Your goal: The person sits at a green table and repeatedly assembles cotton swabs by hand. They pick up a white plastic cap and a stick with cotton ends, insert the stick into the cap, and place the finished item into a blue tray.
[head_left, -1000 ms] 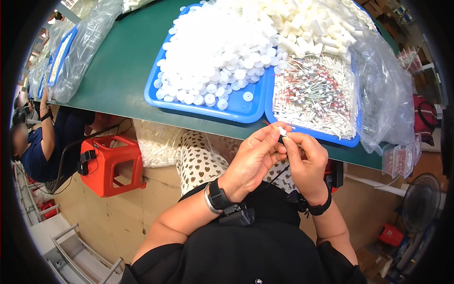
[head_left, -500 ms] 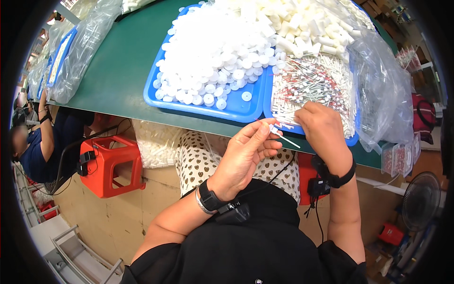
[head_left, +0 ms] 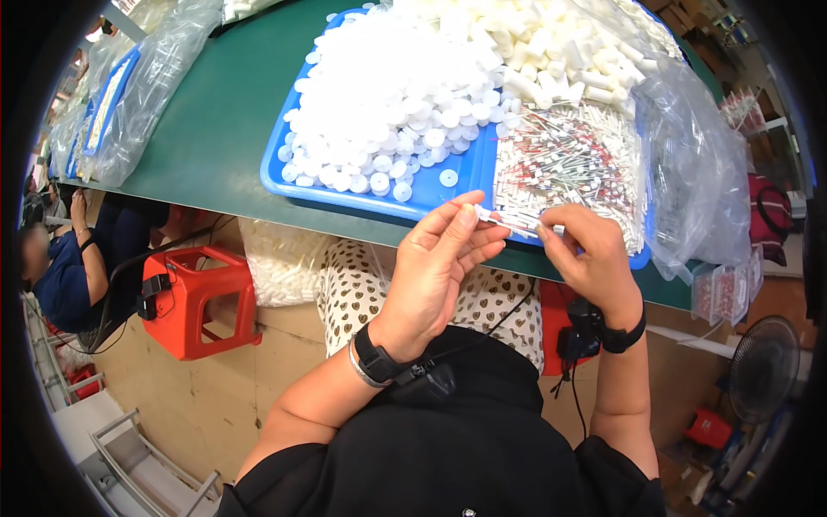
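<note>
Between thumb and forefinger, my left hand (head_left: 441,263) pinches a small white plastic piece with a thin stem (head_left: 484,213); its other fingers are loosely curled. The stem points toward my right hand (head_left: 596,257), whose thumb and forefinger are drawn together near its far end. Whatever those fingertips hold is too small to make out. Both hands are at the near edge of a blue tray (head_left: 639,258) full of thin white pins, with red and grey ones heaped on top (head_left: 568,155).
To the left, a blue tray (head_left: 280,177) carries a pile of white plastic discs (head_left: 388,112). Cream tubular pieces (head_left: 560,47) are heaped behind. Clear plastic bags (head_left: 698,164) flank the green table (head_left: 207,129). A red stool (head_left: 202,302) and a person (head_left: 65,271) are on the left.
My left hand has shifted slightly left and up with the white piece, whose stem now points more level. My right hand has come down off the pins toward the stem.
</note>
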The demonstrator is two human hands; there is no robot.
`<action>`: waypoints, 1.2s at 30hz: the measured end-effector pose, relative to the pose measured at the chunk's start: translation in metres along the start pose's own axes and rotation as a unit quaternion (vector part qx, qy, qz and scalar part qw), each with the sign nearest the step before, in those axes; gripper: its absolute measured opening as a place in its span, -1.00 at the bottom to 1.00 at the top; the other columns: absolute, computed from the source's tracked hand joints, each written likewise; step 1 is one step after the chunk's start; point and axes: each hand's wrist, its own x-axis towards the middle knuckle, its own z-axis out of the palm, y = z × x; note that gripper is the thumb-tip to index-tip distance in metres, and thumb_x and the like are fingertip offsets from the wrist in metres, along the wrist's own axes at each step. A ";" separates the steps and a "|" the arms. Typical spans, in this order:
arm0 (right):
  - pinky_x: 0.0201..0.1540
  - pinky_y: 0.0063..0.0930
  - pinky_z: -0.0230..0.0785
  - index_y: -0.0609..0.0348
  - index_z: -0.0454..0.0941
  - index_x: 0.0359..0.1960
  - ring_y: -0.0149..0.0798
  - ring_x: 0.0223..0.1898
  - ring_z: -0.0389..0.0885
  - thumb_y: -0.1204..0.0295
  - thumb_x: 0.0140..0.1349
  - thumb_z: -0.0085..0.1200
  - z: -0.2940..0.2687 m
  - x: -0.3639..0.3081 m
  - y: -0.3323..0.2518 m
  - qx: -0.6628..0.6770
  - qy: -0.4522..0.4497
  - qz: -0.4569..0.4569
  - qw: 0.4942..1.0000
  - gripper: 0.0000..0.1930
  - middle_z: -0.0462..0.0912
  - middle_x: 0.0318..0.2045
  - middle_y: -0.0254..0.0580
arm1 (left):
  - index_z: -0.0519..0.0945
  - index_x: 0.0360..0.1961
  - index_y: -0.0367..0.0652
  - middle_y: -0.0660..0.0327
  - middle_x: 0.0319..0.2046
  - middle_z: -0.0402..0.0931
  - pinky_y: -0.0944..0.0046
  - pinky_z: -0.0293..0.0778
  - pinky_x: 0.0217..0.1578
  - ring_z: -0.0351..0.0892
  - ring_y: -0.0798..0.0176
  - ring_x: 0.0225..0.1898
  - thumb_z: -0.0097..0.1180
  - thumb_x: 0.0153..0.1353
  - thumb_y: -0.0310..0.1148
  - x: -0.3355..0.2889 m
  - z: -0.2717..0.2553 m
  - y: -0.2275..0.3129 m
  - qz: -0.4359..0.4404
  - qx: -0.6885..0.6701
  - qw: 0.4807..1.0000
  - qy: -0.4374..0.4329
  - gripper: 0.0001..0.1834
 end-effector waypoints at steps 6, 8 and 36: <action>-0.64 -0.53 0.21 0.23 0.57 -0.37 -0.41 -0.71 0.42 0.59 0.09 0.23 -0.001 -0.007 -0.008 0.011 0.020 -0.034 0.999 -0.91 0.60 -0.51 -0.24 | 0.37 0.18 -0.32 0.07 -0.11 0.56 0.23 0.58 0.00 0.62 0.16 -0.04 0.01 0.42 -0.29 0.004 0.003 -0.001 0.014 0.002 1.000 -0.008 -0.58; -0.64 -0.53 0.20 0.23 0.57 -0.38 -0.42 -0.72 0.41 0.60 0.08 0.24 -0.001 -0.008 -0.007 0.008 0.027 -0.035 0.999 -0.90 0.59 -0.51 -0.25 | 0.37 0.18 -0.32 0.07 -0.11 0.56 0.23 0.58 0.00 0.62 0.16 -0.03 0.01 0.41 -0.30 0.005 0.002 -0.002 0.013 0.004 1.000 -0.005 -0.58; -0.65 -0.72 0.15 0.23 0.56 -0.32 -0.65 -0.70 0.32 0.36 0.45 -0.06 0.012 0.000 -0.022 0.383 -0.096 0.267 0.879 -0.76 0.57 -0.61 -0.38 | 0.38 0.23 -0.31 0.03 0.13 0.48 0.23 0.43 0.15 0.51 0.24 0.09 0.01 0.42 -0.27 0.003 0.001 -0.006 -0.008 0.084 0.993 -0.086 -0.54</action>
